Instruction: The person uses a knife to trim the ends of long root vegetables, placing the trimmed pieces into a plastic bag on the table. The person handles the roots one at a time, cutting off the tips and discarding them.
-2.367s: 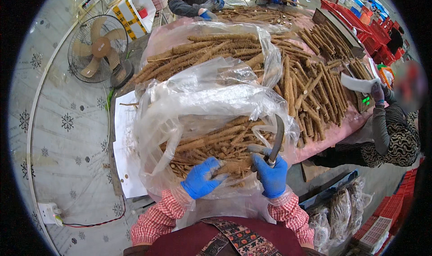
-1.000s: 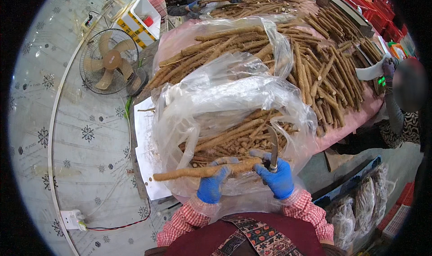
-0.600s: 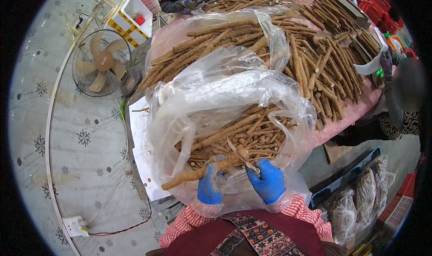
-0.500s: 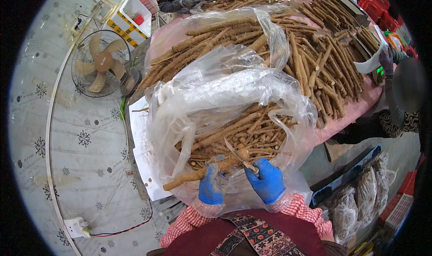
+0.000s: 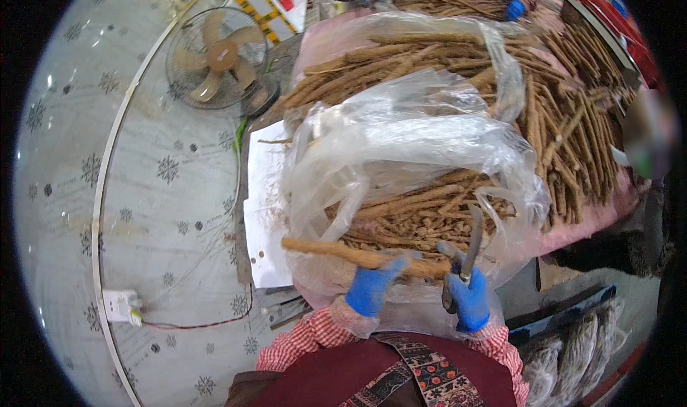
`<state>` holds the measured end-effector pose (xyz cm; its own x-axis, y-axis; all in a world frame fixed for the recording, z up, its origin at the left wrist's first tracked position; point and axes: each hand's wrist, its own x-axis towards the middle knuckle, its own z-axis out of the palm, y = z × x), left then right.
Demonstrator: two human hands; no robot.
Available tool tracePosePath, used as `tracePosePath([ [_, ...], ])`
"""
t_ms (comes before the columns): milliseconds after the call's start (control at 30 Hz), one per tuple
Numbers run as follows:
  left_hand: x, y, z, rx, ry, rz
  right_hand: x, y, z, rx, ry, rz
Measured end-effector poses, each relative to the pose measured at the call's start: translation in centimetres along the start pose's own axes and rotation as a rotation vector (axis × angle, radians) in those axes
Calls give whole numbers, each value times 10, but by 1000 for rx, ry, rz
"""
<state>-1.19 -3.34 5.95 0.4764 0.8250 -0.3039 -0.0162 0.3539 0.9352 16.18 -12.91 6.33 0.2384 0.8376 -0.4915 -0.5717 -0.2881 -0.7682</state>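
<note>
Both hands wear blue gloves, rubbery and smooth, below red-checked cuffs. The left hand is closed around a long brown root, rough-skinned and slightly bent, thicker toward the right. The root lies nearly level, its thin end sticking out well to the left of that hand and its thick end reaching across to the right hand. The right hand is clenched on the handle of a knife, whose dull grey blade stands almost upright, with its lower part right at the root's thick end; whether the edge is actually in the root is hard to tell from here.

Just behind the hands sits a big clear plastic bag, crinkled and shiny, its mouth slumped open over a heap of roots of the same dry, stick-like kind. Farther back, more roots lie spread in long rows on a pink table.

To the left, white sheets lie by the bag, and a round wire-caged fan stands on the pale patterned floor.
</note>
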Motion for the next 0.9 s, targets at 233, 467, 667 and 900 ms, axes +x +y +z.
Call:
tracePosePath([
  [233,7,-2,-1,-29,42,20,-5,7,-10,147,-52,173],
  [467,18,37,2,-114,101,16,-6,49,-42,117,7,221],
  [667,17,25,22,95,-149,137,-17,10,-66,349,-18,247],
  [900,22,3,37,978,-408,244,7,-71,-165,391,654,-496],
])
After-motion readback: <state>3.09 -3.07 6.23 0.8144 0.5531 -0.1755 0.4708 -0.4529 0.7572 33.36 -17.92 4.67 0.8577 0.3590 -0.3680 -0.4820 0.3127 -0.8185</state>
